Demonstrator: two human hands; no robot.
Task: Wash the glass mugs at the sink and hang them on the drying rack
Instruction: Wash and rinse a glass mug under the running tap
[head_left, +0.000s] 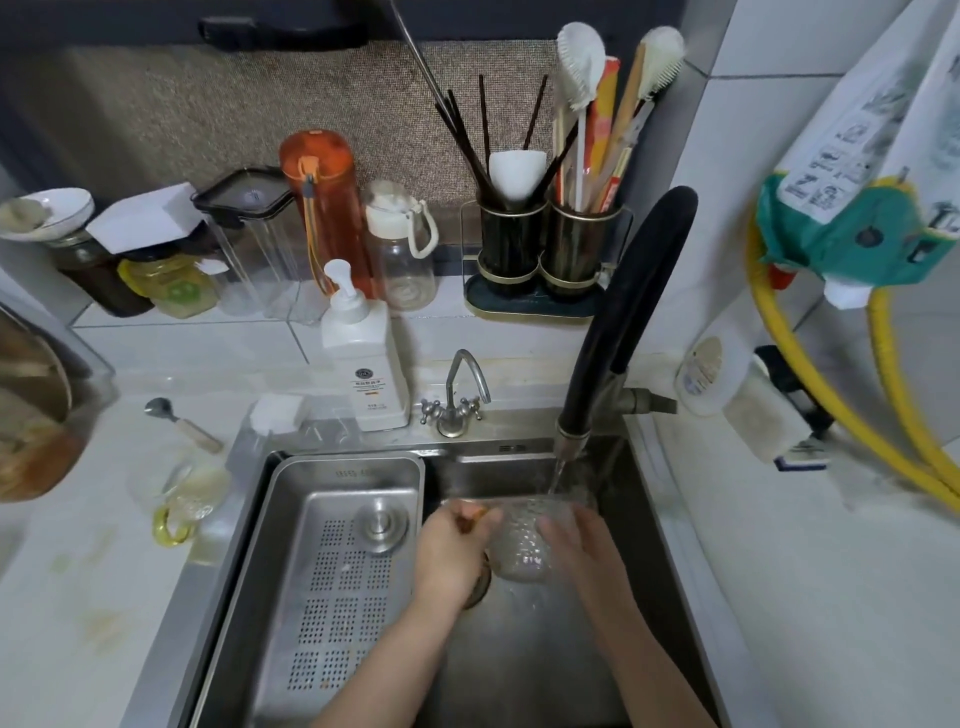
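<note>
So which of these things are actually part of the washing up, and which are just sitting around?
In use:
glass mug, held by left hand and right hand
black tap, running
sink
second mug, waiting on the counter

Just lying about:
soap bottle
orange bottle
utensil holder
spoon
yellow hose

Sink (649, 519) sits in the worktop (78, 597). Drain tray (291, 545) is in the sink's left half. Both hands, left (452, 551) & right (576, 540), hold a mug (519, 540) under the tap (613, 322), right of the tray. Soap bottle (358, 358) stands behind the sink. 2nd mug (182, 499) lies on the worktop, left of the sink. Utensil holder (545, 254) is at the back.
</note>
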